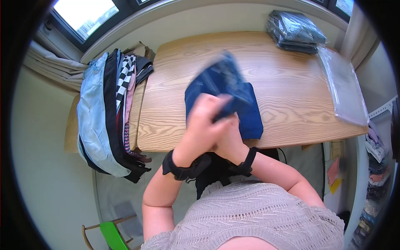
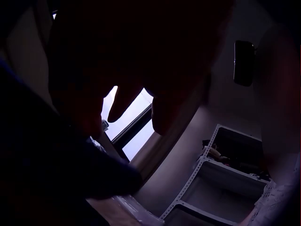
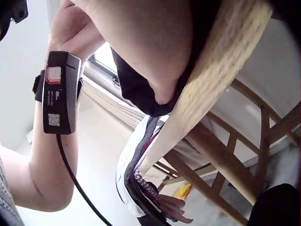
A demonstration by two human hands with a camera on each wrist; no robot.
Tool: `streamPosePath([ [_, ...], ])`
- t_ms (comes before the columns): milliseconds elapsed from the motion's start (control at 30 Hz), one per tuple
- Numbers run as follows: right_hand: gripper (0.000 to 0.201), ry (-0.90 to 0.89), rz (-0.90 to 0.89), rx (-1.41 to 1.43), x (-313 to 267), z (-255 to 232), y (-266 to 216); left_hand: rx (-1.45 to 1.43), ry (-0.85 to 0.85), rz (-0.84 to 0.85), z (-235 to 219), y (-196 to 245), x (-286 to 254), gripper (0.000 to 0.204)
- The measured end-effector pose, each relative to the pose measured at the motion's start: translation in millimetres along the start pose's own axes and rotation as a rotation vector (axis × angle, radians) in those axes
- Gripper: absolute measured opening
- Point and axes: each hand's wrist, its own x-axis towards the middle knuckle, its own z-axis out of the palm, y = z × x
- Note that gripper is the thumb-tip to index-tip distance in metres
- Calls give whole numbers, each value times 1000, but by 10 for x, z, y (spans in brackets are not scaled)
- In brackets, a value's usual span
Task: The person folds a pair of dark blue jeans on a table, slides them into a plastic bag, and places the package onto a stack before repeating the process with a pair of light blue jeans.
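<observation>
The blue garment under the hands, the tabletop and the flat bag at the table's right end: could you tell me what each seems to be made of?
The blue garment looks like dark denim or a similar woven cotton, matte and folding softly; motion blur hides the weave. The tabletop appears to be light wood or wood veneer, with clear grain lines and a satin finish. The flat bag seems to be thin clear plastic: glossy, see-through and wrinkled.

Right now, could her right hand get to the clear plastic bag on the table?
Probably yes, but not straight away. The bag lies on the right side of the table with bare wood leading to it. But the right hand has its grip on the blue cloth, so it must let go first.
</observation>
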Motion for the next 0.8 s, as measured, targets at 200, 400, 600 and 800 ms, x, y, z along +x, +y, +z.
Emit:
streamPosePath([
  [200,43,309,-113,456,-18,276,73,-112,-252,-188,-177,-199,-160,36],
  [400,53,385,-274,384,-108,352,154,173,-406,-124,-118,-294,-457,43],
  [600,23,-118,-510,634,-717,-421,525,445,-464,-28,58,-492,-604,48],
  [800,34,480,-287,120,-529,-714,776,271,-468,-67,-50,-508,-598,62],
])
